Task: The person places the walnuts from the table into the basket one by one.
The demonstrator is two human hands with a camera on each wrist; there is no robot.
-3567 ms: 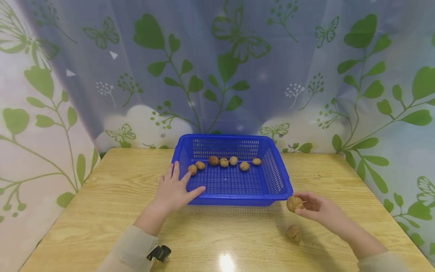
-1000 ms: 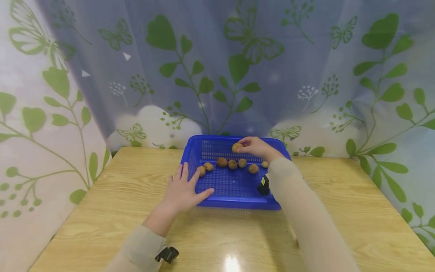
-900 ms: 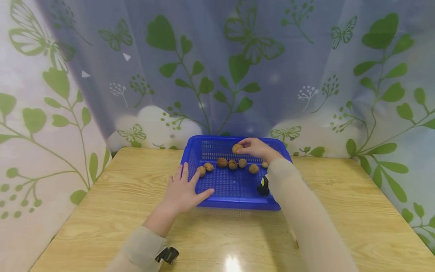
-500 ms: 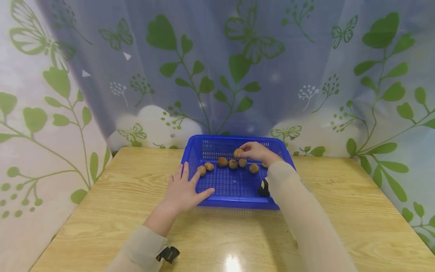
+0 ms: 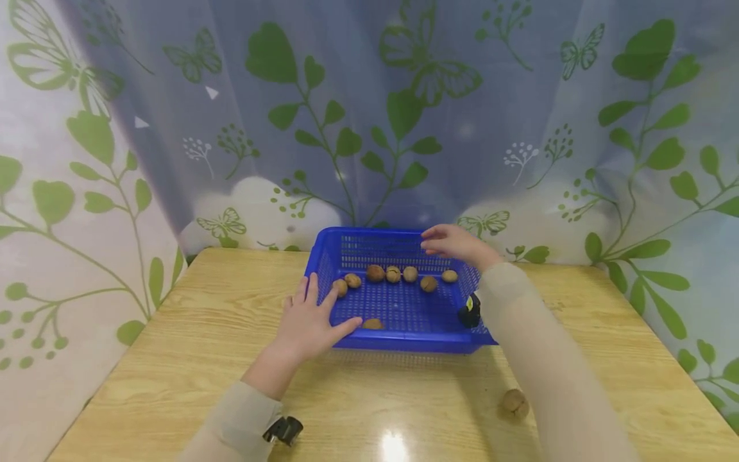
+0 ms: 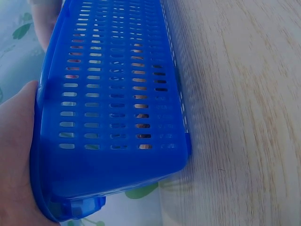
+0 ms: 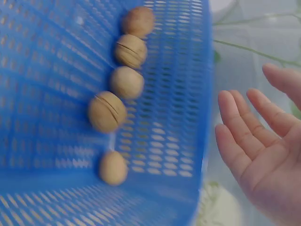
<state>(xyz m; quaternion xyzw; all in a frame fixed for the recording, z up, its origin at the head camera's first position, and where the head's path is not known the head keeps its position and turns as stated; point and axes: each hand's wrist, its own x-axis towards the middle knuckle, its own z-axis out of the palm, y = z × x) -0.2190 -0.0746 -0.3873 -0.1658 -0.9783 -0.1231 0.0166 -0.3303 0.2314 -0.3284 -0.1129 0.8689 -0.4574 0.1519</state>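
Note:
A blue plastic basket (image 5: 404,336) stands on the table with several walnuts inside. Most of them, like the cracked walnut (image 5: 393,274), lie along its back. One walnut (image 5: 373,324) sits by the front wall, partly hidden behind the rim. My left hand (image 5: 306,326) rests on the basket's left front corner, fingers spread over the rim. Above the back right part of the basket is my right hand (image 5: 456,246); the right wrist view shows its palm (image 7: 275,165) bare and fingers apart, holding nothing.
Another walnut (image 5: 516,404) lies on the wooden table (image 5: 231,289) in front of the basket, beside the right sleeve (image 5: 548,346). A patterned curtain (image 5: 346,115) hangs directly behind the table. Black wrist cameras (image 5: 283,430) sit on both wrists.
My right hand brought a walnut from the table's right into the basket and let it go; that hand is now higher and further right. A walnut now lies at the front wall. The left hand stays.

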